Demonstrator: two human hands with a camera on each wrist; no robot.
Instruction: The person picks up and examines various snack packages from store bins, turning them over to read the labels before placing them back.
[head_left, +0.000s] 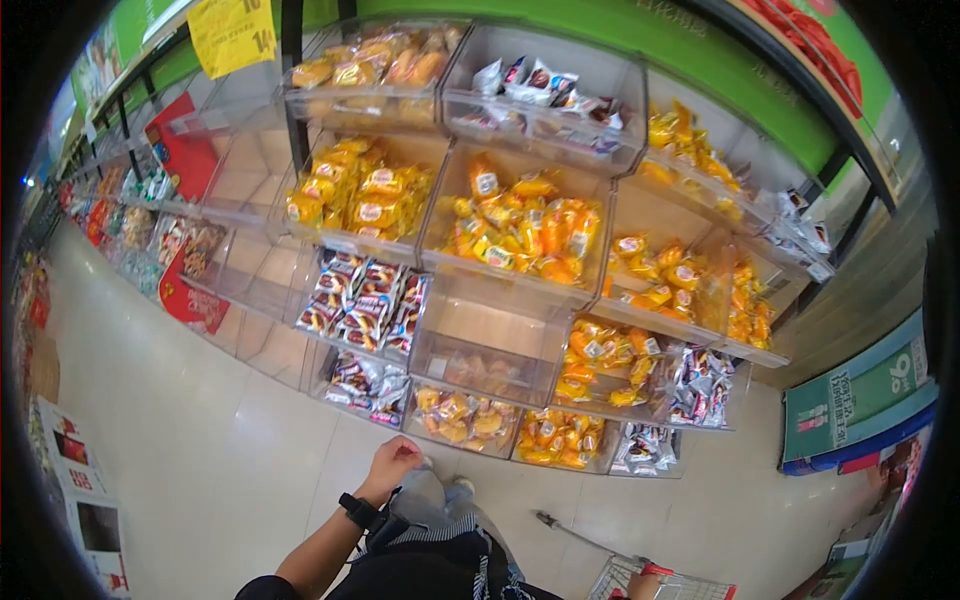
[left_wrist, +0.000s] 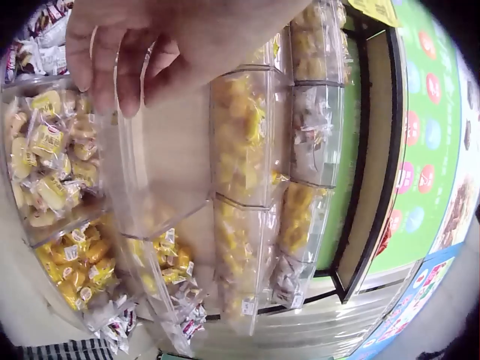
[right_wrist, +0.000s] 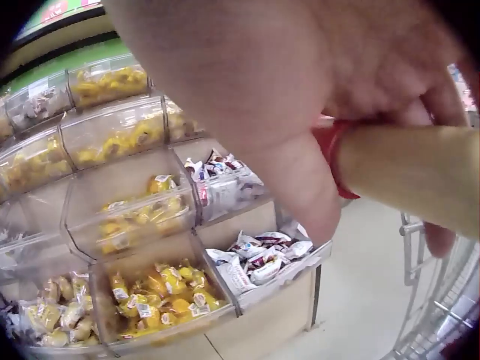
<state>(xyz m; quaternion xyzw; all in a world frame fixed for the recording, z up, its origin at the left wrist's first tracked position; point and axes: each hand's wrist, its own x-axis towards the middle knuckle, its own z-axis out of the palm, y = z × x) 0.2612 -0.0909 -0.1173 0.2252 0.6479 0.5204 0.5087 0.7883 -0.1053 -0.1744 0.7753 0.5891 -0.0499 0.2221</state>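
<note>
My left hand (head_left: 393, 462) hangs in front of the lower bins with its fingers loosely bent and nothing in them. The left wrist view shows that same hand (left_wrist: 176, 37) over a clear bin with a bare tan floor. Beside it, a bin holds wrapped pale yellow cakes (left_wrist: 51, 146). My right hand (right_wrist: 255, 82) curls round the tan handle (right_wrist: 420, 176) of a shopping cart, by a red collar (right_wrist: 328, 157). Only a sliver of this hand shows at the bottom of the head view, by the metal cart (head_left: 685, 590).
Stepped clear bins hold orange-yellow wrapped cakes (head_left: 540, 235), yellow packets (head_left: 385, 195) and white-and-brown packets (head_left: 370, 300). A yellow price sign (head_left: 230, 35) hangs upper left. A green sign (head_left: 855, 400) stands at right, cartons (head_left: 95, 510) at left. Pale tiled floor (head_left: 240, 450) runs below the bins.
</note>
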